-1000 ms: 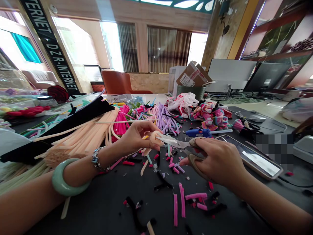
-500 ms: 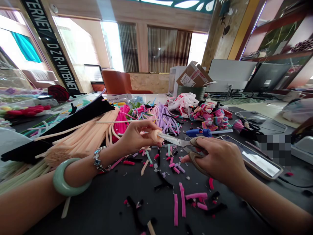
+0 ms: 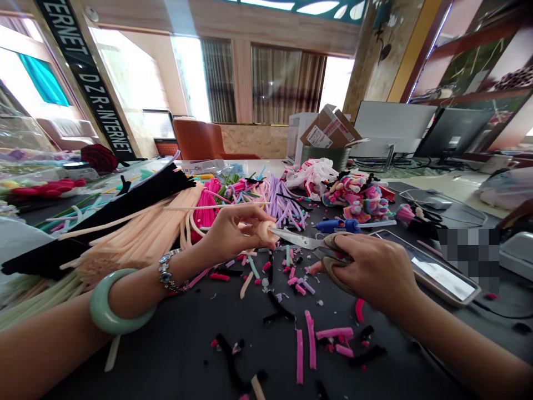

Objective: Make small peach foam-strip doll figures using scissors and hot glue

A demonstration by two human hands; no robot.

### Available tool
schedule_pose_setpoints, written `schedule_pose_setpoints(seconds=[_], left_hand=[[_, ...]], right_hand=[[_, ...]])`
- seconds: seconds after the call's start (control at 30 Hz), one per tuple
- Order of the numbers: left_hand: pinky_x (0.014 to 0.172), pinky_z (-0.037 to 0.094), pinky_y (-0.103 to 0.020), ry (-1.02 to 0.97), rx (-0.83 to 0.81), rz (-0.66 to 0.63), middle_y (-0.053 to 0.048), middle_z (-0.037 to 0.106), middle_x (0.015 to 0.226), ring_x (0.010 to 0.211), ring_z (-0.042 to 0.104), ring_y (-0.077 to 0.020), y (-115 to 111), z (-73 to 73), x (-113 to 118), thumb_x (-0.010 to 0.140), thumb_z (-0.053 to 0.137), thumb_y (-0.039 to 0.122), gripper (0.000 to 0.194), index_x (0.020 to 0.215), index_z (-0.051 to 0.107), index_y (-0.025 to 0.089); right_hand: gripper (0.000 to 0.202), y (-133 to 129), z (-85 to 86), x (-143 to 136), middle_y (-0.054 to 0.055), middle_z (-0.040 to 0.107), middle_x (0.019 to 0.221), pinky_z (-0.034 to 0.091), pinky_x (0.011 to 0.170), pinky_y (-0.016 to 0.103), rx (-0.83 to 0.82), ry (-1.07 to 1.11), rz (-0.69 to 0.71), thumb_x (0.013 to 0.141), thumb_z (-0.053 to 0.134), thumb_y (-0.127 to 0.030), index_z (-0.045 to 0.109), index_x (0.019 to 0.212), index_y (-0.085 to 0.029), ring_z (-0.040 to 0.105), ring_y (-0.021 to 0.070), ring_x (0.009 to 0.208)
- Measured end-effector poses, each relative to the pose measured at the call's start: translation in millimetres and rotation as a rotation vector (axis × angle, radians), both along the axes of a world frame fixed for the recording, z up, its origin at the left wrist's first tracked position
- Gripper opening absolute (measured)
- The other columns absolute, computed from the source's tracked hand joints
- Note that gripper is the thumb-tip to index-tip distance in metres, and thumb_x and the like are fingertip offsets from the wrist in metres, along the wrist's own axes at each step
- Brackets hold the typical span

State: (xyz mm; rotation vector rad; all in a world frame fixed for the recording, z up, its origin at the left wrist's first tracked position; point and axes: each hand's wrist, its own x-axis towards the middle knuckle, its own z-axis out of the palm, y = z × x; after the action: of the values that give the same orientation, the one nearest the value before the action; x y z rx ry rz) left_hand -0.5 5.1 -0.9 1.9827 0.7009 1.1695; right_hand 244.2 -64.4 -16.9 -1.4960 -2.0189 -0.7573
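At the nine o'clock end of the scissors (image 3: 306,241), the small peach curl (image 3: 266,233) sits clamped between the left hand's (image 3: 229,230) thumb and fingers. The right hand (image 3: 370,261) reaches in from four o'clock, palm turned inward, fingers closed through the handles. Fine scissor work seems under way, calling for a steady pinch clear of the blades.

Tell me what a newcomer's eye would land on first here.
Probably the scissors in the right hand, their tip at the peach coil held by the left hand. Next, the green bangle on the left forearm, then the bright pink scraps scattered over the dark table below the hands.
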Motion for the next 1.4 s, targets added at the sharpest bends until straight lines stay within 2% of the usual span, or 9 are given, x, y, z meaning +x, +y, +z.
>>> schedule_pose_setpoints(seconds=[0.2,0.43,0.57,0.67,0.83,1.07,1.4], left_hand=[[0.066,0.054,-0.023,-0.01,-0.005,-0.005,0.001,0.062,0.074,0.067,0.058,-0.009,0,0.1,0,0.057,0.082,0.016,0.028,0.08,0.068,0.015],[0.066,0.054,-0.021,-0.036,0.035,0.002,0.001,0.061,0.076,0.068,0.058,-0.0083,-1,2.3,0,0.059,0.081,0.015,0.027,0.081,0.067,0.016],[0.065,0.056,-0.021,-0.032,0.07,0.005,0.0,0.061,0.077,0.071,0.059,-0.0094,1,0.0,-1,0.059,0.081,0.016,0.027,0.082,0.066,0.016],[0.068,0.057,-0.022,-0.048,0.11,0.018,0.0,0.063,0.08,0.073,0.06,-0.0099,2,-1.5,-1,0.058,0.081,0.016,0.028,0.081,0.065,0.016],[0.065,0.058,-0.022,-0.021,0.216,0.175,-0.003,0.065,0.085,0.076,0.062,-0.0122,-3,-2.5,1,0.061,0.08,0.02,0.027,0.08,0.062,0.015],[0.064,0.056,-0.027,0.123,0.444,0.432,-0.005,0.066,0.083,0.078,0.062,-0.0162,-18,-1.3,5,0.068,0.074,0.027,0.022,0.083,0.063,0.016],[0.061,0.046,-0.028,0.268,0.784,0.585,-0.001,0.065,0.07,0.066,0.058,-0.0141,-26,2.9,8,0.073,0.068,0.021,0.009,0.076,0.06,0.017]], right_hand=[[0.035,1,-1.6,1,-0.003,0.07,0.067,0.03,0.052,0.027,0.013,-0.025,0.006,0.08,0.051,-0.054,0.063,0.065,-0.024,0.064,0.0163,0.06],[0.034,1,-2.0,-1,0.0,0.07,0.067,0.031,0.053,0.027,0.11,-0.066,0.035,0.08,0.053,-0.051,0.062,0.067,-0.021,0.065,0.0159,0.061],[0.033,-1,0.1,-3,-0.002,0.066,0.064,0.03,0.053,0.027,0.044,-0.039,-0.005,0.076,0.058,-0.055,0.06,0.07,-0.023,0.064,0.0174,0.061],[0.039,0,2.9,-3,0.0,0.063,0.066,0.031,0.055,0.028,-0.012,-0.027,-0.006,0.073,0.058,-0.061,0.056,0.076,-0.021,0.063,0.0198,0.064],[0.04,1,5.0,-2,0.003,0.061,0.075,0.036,0.062,0.029,-0.06,-0.002,0.038,0.076,0.056,-0.058,0.051,0.082,-0.019,0.06,0.0215,0.072],[0.035,-6,0.4,-10,0.002,0.063,0.075,0.036,0.062,0.029,-0.076,0.058,0.107,0.077,0.057,-0.054,0.052,0.082,-0.02,0.06,0.0198,0.071],[0.035,-8,-2.7,-11,0.002,0.064,0.073,0.037,0.063,0.029,-0.033,0.056,0.104,0.076,0.059,-0.054,0.055,0.08,-0.019,0.062,0.0208,0.072]])
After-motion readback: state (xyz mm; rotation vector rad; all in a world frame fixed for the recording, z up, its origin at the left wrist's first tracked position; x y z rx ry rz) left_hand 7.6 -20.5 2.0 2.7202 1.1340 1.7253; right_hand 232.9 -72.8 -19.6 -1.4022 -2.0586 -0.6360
